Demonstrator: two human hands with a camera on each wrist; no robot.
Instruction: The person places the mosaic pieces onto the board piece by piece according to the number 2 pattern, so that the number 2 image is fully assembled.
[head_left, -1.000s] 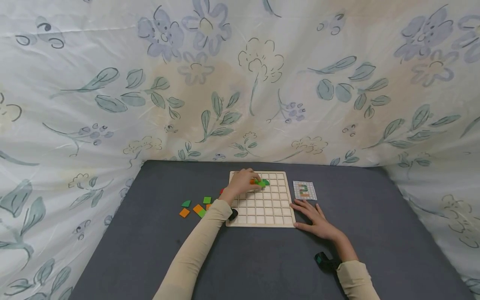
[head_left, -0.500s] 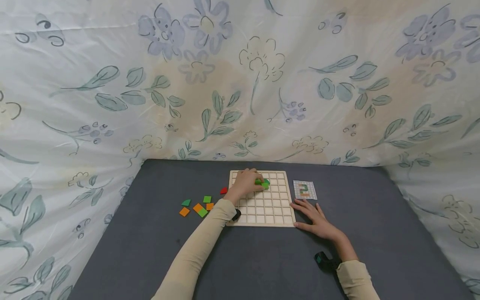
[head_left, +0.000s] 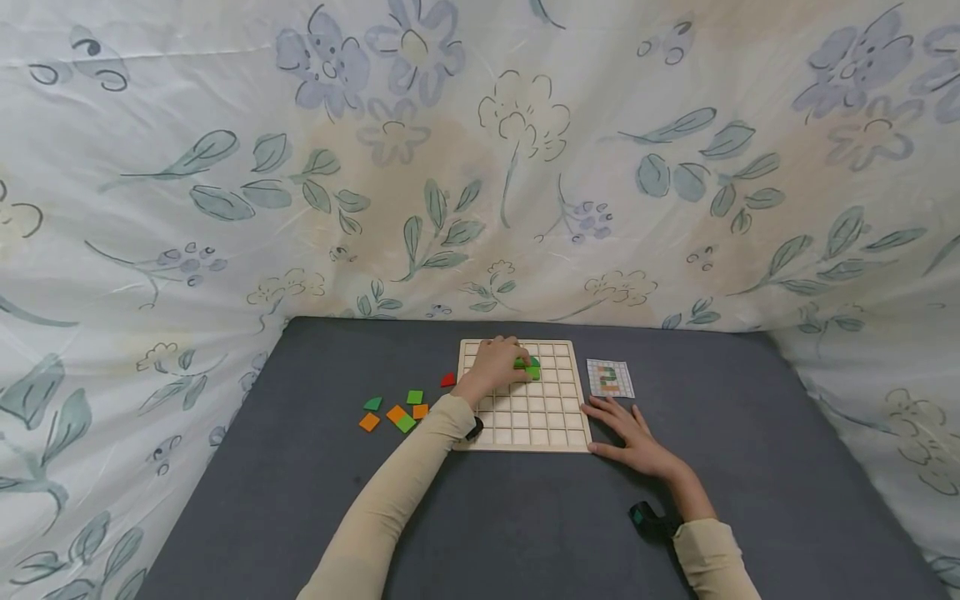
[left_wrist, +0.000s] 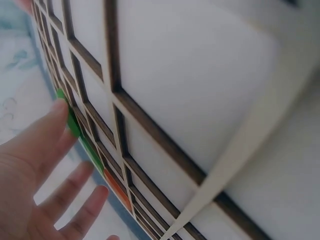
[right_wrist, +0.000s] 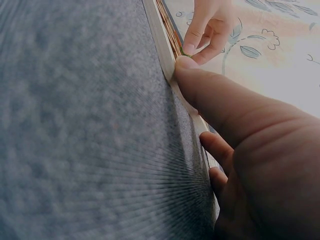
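My left hand (head_left: 491, 369) reaches over the far part of a wooden grid board (head_left: 519, 422). Its thumb and forefinger pinch a light green tile (left_wrist: 73, 122) at the grid, its other fingers spread loosely. Beyond that tile, another green piece (left_wrist: 91, 154) and an orange piece (left_wrist: 117, 188) sit in the board; from the head, the hand covers the orange one. A dark green rounded piece (head_left: 534, 362) shows just past the fingertips. My right hand (head_left: 633, 442) rests at the board's right edge with extended fingers, its thumb (right_wrist: 187, 63) against the rim.
Left of the board lie several loose tiles: a red piece (head_left: 447, 380), a green square (head_left: 415, 397), a dark green rounded piece (head_left: 372, 404) and orange squares (head_left: 369, 422). A printed pattern card (head_left: 611, 379) is right of the board. A floral curtain (head_left: 480, 208) hangs behind the table.
My left hand has shifted slightly right, and the green tile at its fingertips has moved right and straightened along the grid. The red piece has come into fuller view. My right hand stays put.
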